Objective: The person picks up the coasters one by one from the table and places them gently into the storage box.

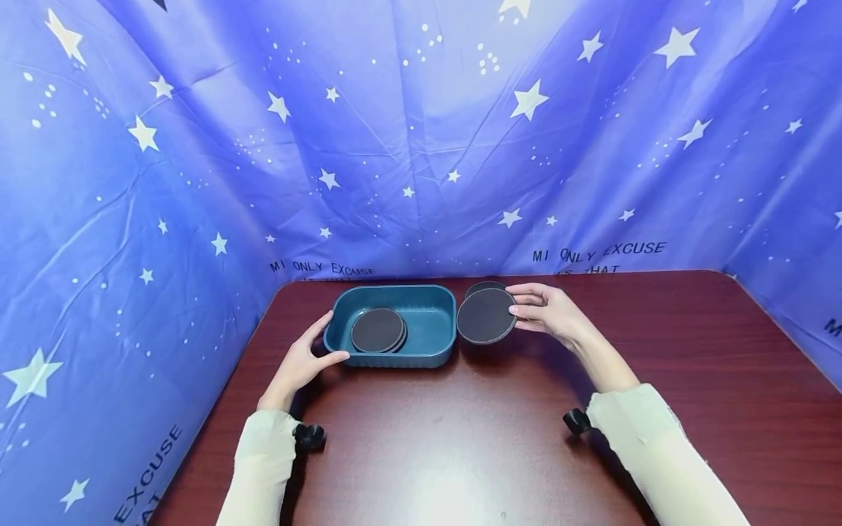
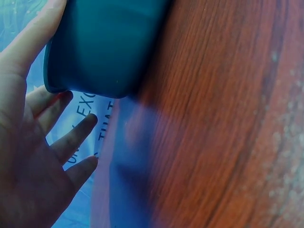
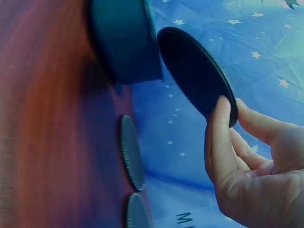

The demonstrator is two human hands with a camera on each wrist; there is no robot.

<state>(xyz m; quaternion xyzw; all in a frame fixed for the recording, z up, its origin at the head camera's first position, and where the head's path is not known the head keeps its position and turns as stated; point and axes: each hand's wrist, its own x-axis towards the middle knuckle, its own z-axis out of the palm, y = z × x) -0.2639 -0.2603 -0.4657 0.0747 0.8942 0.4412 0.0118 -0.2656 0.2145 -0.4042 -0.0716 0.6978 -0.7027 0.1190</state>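
Observation:
A teal rectangular bin point(image 1: 430, 359) stands on the table, with a small stack of round black coasters point(image 1: 378, 330) in its left half. My left hand point(image 1: 304, 365) spans the bin's left end, thumb on the front rim; in the left wrist view several fingers spread out straight beside its wall. To the right of the bin, my right hand point(image 1: 549, 315) pinches a round black coaster point(image 1: 487, 317) by its edge, held tilted above the table. Behind it shows part of another coaster point(image 1: 485, 285). The right wrist view has two coasters point(image 3: 132, 152) lying on the table.
The reddish-brown wooden table point(image 1: 421, 438) reaches back to a blue curtain point(image 1: 408, 146) printed with stars and lettering. Black wrist-worn devices point(image 1: 309, 437) sit at both sleeve cuffs.

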